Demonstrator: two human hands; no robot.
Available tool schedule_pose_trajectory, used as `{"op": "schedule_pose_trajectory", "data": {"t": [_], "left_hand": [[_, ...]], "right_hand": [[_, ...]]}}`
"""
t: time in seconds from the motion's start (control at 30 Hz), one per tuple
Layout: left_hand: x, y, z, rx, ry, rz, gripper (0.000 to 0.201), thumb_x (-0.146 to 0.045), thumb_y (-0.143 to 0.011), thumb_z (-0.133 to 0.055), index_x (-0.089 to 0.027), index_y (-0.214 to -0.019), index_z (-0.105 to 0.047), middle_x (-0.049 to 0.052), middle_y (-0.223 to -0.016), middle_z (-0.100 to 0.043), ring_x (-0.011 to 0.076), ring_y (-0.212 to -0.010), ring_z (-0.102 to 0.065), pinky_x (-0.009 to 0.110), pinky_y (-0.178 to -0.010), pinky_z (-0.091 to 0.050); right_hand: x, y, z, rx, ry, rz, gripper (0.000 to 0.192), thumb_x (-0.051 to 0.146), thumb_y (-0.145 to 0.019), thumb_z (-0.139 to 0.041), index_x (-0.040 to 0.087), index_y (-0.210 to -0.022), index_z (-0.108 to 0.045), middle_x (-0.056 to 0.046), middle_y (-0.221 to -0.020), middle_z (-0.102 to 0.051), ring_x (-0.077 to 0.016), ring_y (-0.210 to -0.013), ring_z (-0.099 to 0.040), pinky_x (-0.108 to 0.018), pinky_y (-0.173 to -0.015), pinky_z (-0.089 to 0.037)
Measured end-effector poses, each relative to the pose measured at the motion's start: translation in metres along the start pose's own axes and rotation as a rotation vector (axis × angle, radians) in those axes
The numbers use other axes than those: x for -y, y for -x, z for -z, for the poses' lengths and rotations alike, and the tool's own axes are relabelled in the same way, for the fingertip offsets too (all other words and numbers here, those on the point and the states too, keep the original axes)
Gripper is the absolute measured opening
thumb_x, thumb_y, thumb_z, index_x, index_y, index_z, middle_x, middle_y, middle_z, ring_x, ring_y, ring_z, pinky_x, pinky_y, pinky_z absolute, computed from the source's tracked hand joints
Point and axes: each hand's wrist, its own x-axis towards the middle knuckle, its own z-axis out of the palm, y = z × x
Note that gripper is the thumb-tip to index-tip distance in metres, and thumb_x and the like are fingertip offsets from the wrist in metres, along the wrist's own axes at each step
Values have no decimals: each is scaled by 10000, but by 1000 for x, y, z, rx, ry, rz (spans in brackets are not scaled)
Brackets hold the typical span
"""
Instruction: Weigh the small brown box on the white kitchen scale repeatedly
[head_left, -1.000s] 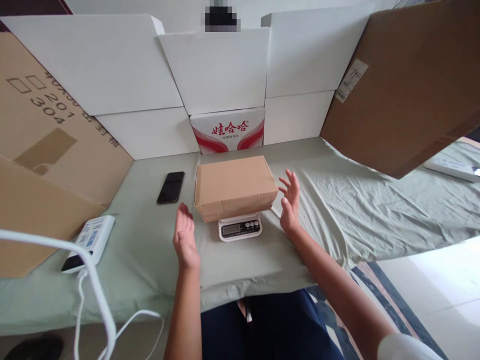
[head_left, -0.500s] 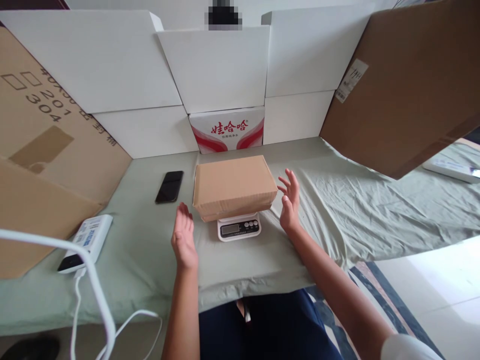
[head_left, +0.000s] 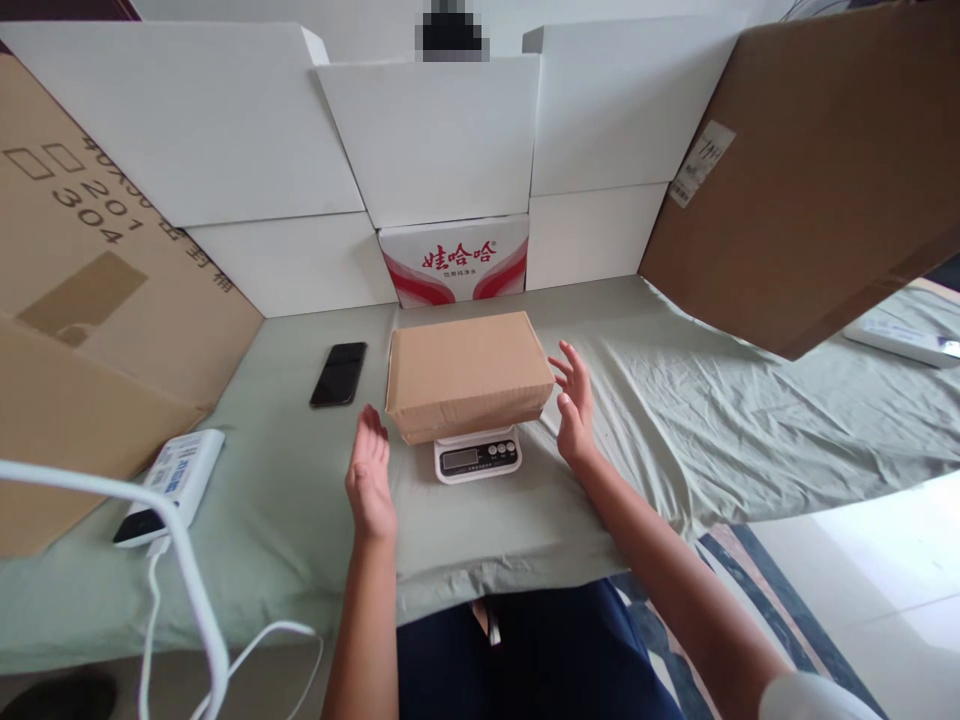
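Brown cardboard parcel (head_left: 469, 372) resting flat on a small white kitchen scale (head_left: 478, 456), near the middle of the bench (head_left: 285, 500), which is covered with a pale green cloth. Scale's display and buttons poking out from under the parcel's near edge. Left hand (head_left: 370, 478) held upright just off the parcel's near left corner, palm turned inward, fingers straight and together, holding nothing and not touching the parcel. Right hand (head_left: 574, 405) raised just beside the parcel's right end, fingers spread and loosely curved, also empty, with a thin gap to the cardboard. Black phone (head_left: 339, 373) lying flat to the left of the parcel, apart from it. White power bank (head_left: 174, 484) near the bench's front left edge, white cable (head_left: 187, 590) trailing from it over the edge. White boxes (head_left: 420, 140) stacked along the back edge, a red-and-white printed carton (head_left: 454, 258) between them directly behind the parcel. Large brown cardboard sheets (head_left: 817, 160) leaning at both sides.
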Motion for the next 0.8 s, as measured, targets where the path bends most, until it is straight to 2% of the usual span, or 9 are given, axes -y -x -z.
{"op": "schedule_pose_trajectory", "data": {"t": [0.2,0.33,0.43,0.6,0.7,0.8], "left_hand": [[0,2,-2,50,-22,28,837,-798,-892,-518,-267,-1538,-574,134,-1688,-426,350,-1590,-344,509,-1302,-275],[-2,4,-4,87,-52,59,886,-802,-883,-530,-235,-1565,-538,168,-1667,-452,369,-1589,-334,530,-1299,-276],[1,6,-2,96,-61,72,911,-805,-885,-522,-214,-1578,-518,184,-1643,-482,371,-1595,-314,538,-1297,-276],[7,7,1,107,-99,116,917,-814,-855,-557,-188,-1525,-586,210,-1570,-564,398,-1521,-456,557,-1281,-311],[-4,-9,-6,108,-105,90,884,-800,-849,-580,-186,-1483,-627,209,-1547,-588,405,-1485,-506,565,-1264,-343],[-19,-47,-22,103,-84,9,799,-759,-868,-595,-193,-1427,-663,190,-1502,-632,389,-1481,-515,555,-1246,-375]], "right_hand": [[-2,0,-1,83,-72,-7,680,699,-976,-479,431,-1592,-377,-32,-1703,-406,-355,-1457,-526,-581,-1147,-497],[-6,0,0,168,-103,18,665,653,-994,-511,430,-1606,-375,-28,-1692,-428,-329,-1508,-485,-559,-1194,-465],[-7,2,1,175,-82,53,653,638,-1004,-513,426,-1607,-383,-30,-1686,-440,-324,-1540,-450,-551,-1208,-453],[2,4,1,164,-42,35,605,638,-1013,-478,436,-1581,-425,-29,-1652,-481,-345,-1524,-468,-564,-1165,-495],[17,-12,-2,151,-45,48,617,660,-999,-484,423,-1567,-439,-36,-1624,-504,-355,-1483,-511,-553,-1139,-524],[28,-44,-11,94,-31,93,660,713,-972,-481,396,-1549,-437,-41,-1612,-503,-372,-1482,-500,-571,-1183,-485]]}}
